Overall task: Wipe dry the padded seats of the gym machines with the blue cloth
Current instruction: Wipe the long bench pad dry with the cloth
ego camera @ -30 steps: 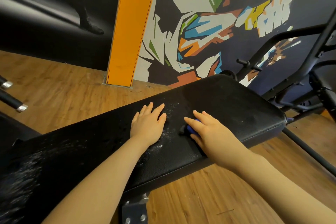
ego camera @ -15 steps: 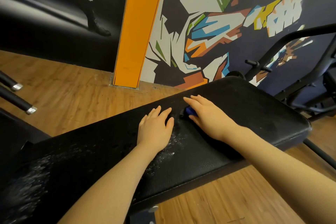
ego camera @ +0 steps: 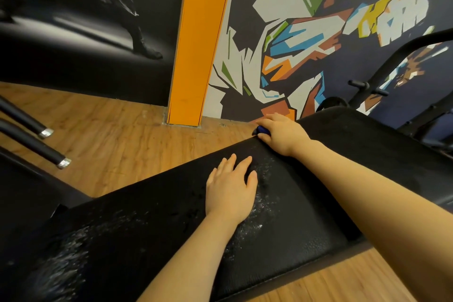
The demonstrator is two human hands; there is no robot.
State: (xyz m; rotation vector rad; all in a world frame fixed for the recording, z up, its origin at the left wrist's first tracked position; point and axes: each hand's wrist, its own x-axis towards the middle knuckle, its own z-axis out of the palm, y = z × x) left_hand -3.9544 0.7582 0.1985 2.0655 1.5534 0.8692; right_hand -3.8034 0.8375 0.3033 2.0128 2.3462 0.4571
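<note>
Padded seat (ego camera: 306, 203), firm and slick with droplets, spans the view. Left hand (ego camera: 230, 186) rests flat on it, fingers straight, slightly apart. Right hand (ego camera: 279, 135) bunches the blue cloth (ego camera: 261, 130) at the far edge; soft, light, best gripped wadded.

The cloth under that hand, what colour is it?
Blue; the cloth peeks out from under the right hand in the head view.
</note>
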